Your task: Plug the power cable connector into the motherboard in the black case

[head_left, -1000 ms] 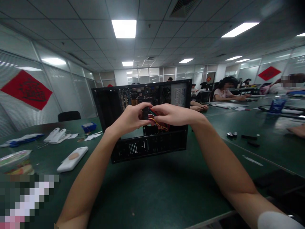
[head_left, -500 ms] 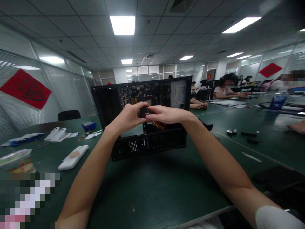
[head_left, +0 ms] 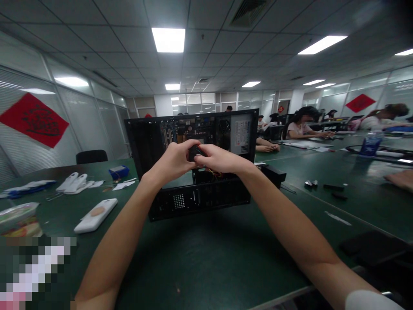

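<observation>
Both hands (head_left: 196,158) around black connector (head_left: 194,152)

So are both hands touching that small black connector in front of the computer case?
Touching. The head view shows the left hand and right hand both pinching the black connector, fingers closed directly on it.

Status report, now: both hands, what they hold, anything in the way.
Left hand and right hand pinch a small black connector together. Coloured wires trail into the open computer case. Nothing between hands and case.
</observation>
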### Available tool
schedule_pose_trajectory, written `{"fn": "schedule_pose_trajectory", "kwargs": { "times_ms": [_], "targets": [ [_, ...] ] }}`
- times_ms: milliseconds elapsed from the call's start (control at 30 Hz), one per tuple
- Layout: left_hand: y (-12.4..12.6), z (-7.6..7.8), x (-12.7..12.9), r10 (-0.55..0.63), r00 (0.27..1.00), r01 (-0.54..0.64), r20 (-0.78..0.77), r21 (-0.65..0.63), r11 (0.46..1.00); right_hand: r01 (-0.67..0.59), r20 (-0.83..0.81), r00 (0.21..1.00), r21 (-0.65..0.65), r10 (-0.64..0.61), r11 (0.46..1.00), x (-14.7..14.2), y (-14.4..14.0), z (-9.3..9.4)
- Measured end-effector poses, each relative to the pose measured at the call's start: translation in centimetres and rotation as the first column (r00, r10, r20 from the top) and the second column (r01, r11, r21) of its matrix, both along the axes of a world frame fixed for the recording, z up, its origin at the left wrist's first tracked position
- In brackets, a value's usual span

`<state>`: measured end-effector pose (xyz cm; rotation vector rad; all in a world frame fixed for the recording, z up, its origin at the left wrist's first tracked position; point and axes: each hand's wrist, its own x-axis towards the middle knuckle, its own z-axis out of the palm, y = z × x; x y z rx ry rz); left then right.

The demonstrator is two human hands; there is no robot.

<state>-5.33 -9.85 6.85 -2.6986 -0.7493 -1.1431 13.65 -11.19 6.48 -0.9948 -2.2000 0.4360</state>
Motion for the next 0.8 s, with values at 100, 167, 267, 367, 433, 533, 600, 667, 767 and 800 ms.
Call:
{"fn": "schedule_pose_trajectory", "kwargs": {
  "times_ms": [100,167,267,367,433,533,600,667,767,800],
  "targets": [
    [0.0,-0.1,0.2,-0.006,1.000,0.006,0.028,0.006,1.000,0.031,-0.019,0.999,0.029,-0.030,0.999,-0.1,0.3,-0.1],
    [-0.1,-0.2,0.4,-0.012,0.999,0.011,0.051,0.015,1.000,0.041,-0.024,0.999,0.059,-0.040,0.997,-0.1,0.4,-0.1],
    [-0.1,-0.2,0.5,-0.011,0.998,0.009,0.067,0.037,0.999,0.000,-0.015,1.000,0.101,0.001,0.995,0.1,0.4,0.0],
    [-0.1,-0.1,0.5,-0.012,0.998,0.010,0.058,0.031,0.999,-0.036,-0.033,0.999,0.106,0.040,0.994,0.2,0.5,-0.1],
    [0.0,-0.1,0.3,-0.026,0.998,0.026,0.049,0.002,1.000,-0.058,-0.059,0.996,0.068,0.062,0.996,0.4,0.6,-0.1],
    [0.2,0.0,0.0,-0.073,0.997,0.074,0.011,-0.051,0.996,-0.123,-0.066,0.991,-0.033,0.121,0.992,0.9,0.5,0.1],
    [0.4,0.0,-0.2,-0.095,0.994,0.093,-0.044,-0.062,0.994,-0.161,-0.054,0.986,-0.081,0.157,0.984,1.4,0.2,0.3],
    [0.5,0.0,-0.3,-0.086,0.992,0.083,-0.097,-0.027,0.996,-0.186,-0.044,0.982,-0.107,0.182,0.977,2.0,-0.1,0.6],
    [0.4,0.2,-0.5,-0.020,0.990,0.031,-0.139,0.076,0.997,-0.198,-0.024,0.980,-0.131,0.196,0.971,2.4,-0.3,0.8],
    [0.4,0.2,-0.5,0.008,0.989,0.009,-0.147,0.110,0.994,-0.195,-0.016,0.981,-0.136,0.195,0.971,2.4,-0.3,0.8]
  ]
}}
